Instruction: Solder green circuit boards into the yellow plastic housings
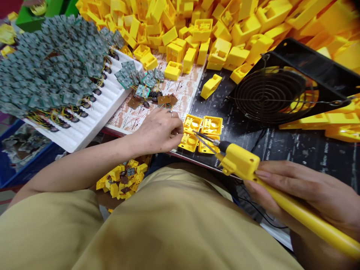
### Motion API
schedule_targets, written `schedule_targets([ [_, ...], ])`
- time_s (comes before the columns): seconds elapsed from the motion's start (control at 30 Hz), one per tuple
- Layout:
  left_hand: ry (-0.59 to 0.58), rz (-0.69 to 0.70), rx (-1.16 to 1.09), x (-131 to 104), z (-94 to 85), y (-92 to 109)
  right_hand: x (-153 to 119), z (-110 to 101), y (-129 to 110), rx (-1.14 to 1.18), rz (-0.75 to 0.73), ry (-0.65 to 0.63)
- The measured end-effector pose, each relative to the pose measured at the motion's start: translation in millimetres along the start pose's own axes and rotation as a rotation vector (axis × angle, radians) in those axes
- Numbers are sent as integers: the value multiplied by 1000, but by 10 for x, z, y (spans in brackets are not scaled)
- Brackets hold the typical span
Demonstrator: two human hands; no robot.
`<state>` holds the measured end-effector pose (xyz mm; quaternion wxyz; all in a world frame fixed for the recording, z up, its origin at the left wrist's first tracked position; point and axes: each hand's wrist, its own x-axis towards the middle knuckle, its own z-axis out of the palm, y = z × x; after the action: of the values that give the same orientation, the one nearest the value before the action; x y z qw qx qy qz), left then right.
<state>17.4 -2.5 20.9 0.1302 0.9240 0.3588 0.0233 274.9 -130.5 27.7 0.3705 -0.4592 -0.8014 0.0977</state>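
Observation:
My right hand (303, 187) is wrapped round a long yellow soldering tool (242, 161), its metal tip over the open yellow casings. Four small casings stand in a two-by-two block near the bench edge, among them the upper right one (212, 125) and the lower left one (189, 142). My left hand (163, 129) is at the left side of the block, its fingers curled together; what they pinch, if anything, is hidden. Just beyond my left hand lie brown boards (165, 99) and a small cluster of green circuit boards (142, 91) with black round parts.
A white foam tray (112, 101) heaped with wired circuit boards (62, 63) is at the left. Yellow casings (202, 30) pile up at the back. A black fan (267, 93) stands at the right. Below are a blue crate (17, 172) and more yellow parts (123, 180).

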Motion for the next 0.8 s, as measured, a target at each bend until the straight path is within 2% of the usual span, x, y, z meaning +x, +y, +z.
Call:
schedule_targets([
  [0.23,0,25,47,64,55,-7,-81,114,-42,22,38,-57],
  [0.37,33,41,43,72,74,-4,-34,117,-71,17,48,-40],
  [0.6,21,79,81,106,114,-4,127,86,-77,-82,-183,-72],
  [0.8,12,102,105,121,100,9,6,-54,-54,-99,-66,-88],
])
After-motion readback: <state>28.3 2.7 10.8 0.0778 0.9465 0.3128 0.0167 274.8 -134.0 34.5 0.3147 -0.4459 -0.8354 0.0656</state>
